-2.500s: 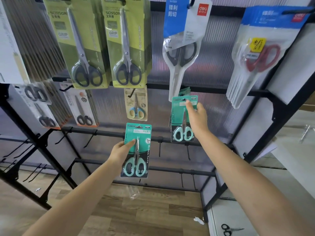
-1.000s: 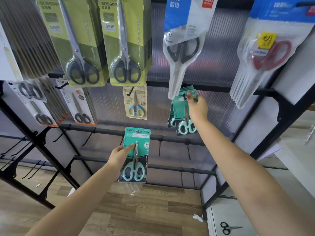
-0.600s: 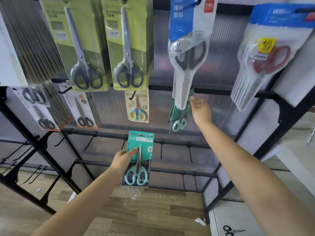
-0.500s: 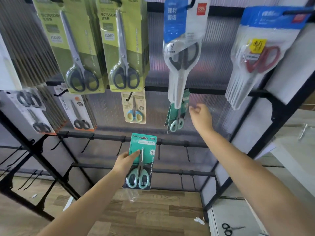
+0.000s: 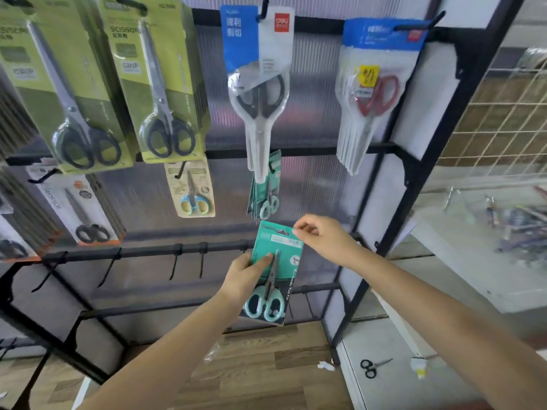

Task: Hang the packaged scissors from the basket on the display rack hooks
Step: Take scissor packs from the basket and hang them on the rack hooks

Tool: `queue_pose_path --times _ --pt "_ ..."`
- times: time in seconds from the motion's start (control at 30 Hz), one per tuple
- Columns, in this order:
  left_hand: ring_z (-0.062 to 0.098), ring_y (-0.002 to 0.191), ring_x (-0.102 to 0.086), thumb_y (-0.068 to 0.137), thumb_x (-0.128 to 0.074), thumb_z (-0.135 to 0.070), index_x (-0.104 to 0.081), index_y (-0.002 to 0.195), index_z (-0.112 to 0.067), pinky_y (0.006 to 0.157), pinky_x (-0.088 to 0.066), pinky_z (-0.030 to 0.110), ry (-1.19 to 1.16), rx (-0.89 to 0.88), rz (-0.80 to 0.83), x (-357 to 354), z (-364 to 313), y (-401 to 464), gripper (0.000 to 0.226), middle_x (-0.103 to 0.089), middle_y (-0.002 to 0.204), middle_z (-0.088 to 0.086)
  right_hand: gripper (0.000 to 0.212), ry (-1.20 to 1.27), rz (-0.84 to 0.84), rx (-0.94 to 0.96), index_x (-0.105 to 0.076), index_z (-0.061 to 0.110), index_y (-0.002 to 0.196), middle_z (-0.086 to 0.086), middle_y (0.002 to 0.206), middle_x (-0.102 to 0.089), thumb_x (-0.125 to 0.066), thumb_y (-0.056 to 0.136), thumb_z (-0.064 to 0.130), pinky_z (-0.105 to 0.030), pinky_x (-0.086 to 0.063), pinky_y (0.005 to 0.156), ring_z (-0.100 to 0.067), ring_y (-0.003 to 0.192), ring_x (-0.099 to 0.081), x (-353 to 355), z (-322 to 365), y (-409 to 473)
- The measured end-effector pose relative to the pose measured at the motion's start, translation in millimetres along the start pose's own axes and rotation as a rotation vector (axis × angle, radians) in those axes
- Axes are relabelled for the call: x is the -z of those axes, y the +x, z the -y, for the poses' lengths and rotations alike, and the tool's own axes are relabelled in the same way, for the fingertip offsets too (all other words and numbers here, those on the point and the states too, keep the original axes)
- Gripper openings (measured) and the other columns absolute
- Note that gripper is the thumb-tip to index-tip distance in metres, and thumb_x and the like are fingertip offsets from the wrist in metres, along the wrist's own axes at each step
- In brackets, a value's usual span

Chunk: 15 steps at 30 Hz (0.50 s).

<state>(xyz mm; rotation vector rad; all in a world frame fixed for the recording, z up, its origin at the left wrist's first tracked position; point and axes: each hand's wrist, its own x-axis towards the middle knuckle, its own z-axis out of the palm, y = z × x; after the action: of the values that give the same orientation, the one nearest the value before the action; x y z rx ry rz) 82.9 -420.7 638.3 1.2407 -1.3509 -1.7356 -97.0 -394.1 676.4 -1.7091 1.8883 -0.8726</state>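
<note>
1. The left hand (image 5: 247, 278) grips a teal cardboard pack of mint-handled scissors (image 5: 273, 273) by its left edge, thumb across the front of the card, holding it upright in front of the black metal display rack (image 5: 414, 161).
2. The right hand (image 5: 321, 239) pinches the top right corner of the same pack between thumb and forefinger, the other fingers curled.
3. The pack sits low and centre in the scene, just below a small bunch of matching teal scissor packs (image 5: 268, 187) that hang from a hook on the rack's middle rail.
4. That bunch hangs turned nearly edge-on, partly behind the tip of a tall blue-topped clear pouch of dark-handled scissors (image 5: 259, 84) hung from the top rail.
5. To the right of it hangs a stack of blue-topped pouches with red-handled scissors (image 5: 374, 93).
6. To the left hang two stacks of large yellow-green cards with black-handled scissors (image 5: 159, 84), and below them a single cream card with blue-and-yellow-handled scissors (image 5: 191, 189).
7. Further left hangs a stack of white-and-orange cards with small black scissors (image 5: 80, 211).
8. Bare black hooks (image 5: 177, 261) stick out from the lower rail, just left of the held pack.
9. A loose pair of black-handled scissors (image 5: 371, 368) lies on the white surface at the lower right, near a wood-grain floor (image 5: 266, 374).
</note>
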Motion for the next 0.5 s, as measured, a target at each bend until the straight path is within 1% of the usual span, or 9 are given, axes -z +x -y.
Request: queue_pose_path --times 0.1,0.2,0.27,0.33,0.43,0.5 --pt "0.026 0.081 -0.066 0.093 -0.058 -0.018 -0.062 0.091 -0.010 0.077 -0.055 0.038 -0.008 -0.022 0.016 -4 -3 1 0.009 -0.069 0.094 0.011 0.005 -0.009 -0.016 0.019 -0.060 0.022 0.089 0.015 0.083 -0.058 -0.057 0.093 0.019 -0.022 -0.045 0.076 -0.008 0.083 -0.057 8 3 0" --pt "0.029 0.086 -0.068 0.091 -0.060 -0.020 -0.060 0.098 -0.005 0.079 -0.056 0.041 0.048 -0.038 0.010 -2 -3 4 0.016 -0.070 0.097 0.014 0.007 -0.022 -0.025 0.050 -0.059 0.022 0.088 0.010 0.087 -0.061 -0.056 0.093 0.019 -0.025 -0.049 0.076 -0.012 0.086 -0.059 16 9 3" --pt "0.029 0.084 -0.068 0.089 -0.062 -0.017 -0.057 0.089 -0.005 0.078 -0.056 0.042 0.109 -0.054 -0.012 0 -2 6 0.014 -0.069 0.095 0.016 0.006 -0.040 -0.042 0.064 -0.059 0.021 0.089 0.008 0.089 -0.062 -0.055 0.093 0.019 -0.024 -0.049 0.075 -0.013 0.087 -0.059 22 12 8" --pt "0.028 0.081 -0.067 0.089 -0.062 -0.014 -0.053 0.078 -0.006 0.078 -0.055 0.044 0.139 -0.063 -0.037 2 0 9 0.016 -0.069 0.092 0.018 0.006 -0.054 -0.067 0.070 -0.060 0.018 0.091 0.007 0.089 -0.061 -0.055 0.094 0.018 -0.021 -0.046 0.073 -0.011 0.084 -0.057 27 13 15" --pt "0.028 0.081 -0.065 0.089 -0.062 -0.012 -0.053 0.075 -0.007 0.079 -0.054 0.046 0.191 -0.106 -0.065 0 -4 16 0.017 -0.068 0.088 0.018 0.006 -0.049 -0.123 0.085 -0.061 0.017 0.091 0.006 0.089 -0.061 -0.055 0.093 0.017 -0.016 -0.042 0.070 -0.009 0.080 -0.055 33 14 29" --pt "0.025 0.078 -0.064 0.089 -0.062 -0.015 -0.054 0.075 -0.009 0.076 -0.055 0.042 0.213 -0.138 -0.083 -1 -10 24 0.018 -0.067 0.082 0.012 0.006 -0.045 -0.160 0.092 -0.061 0.017 0.092 0.005 0.089 -0.062 -0.055 0.093 0.017 -0.009 -0.040 0.066 -0.006 0.078 -0.054 37 16 41"
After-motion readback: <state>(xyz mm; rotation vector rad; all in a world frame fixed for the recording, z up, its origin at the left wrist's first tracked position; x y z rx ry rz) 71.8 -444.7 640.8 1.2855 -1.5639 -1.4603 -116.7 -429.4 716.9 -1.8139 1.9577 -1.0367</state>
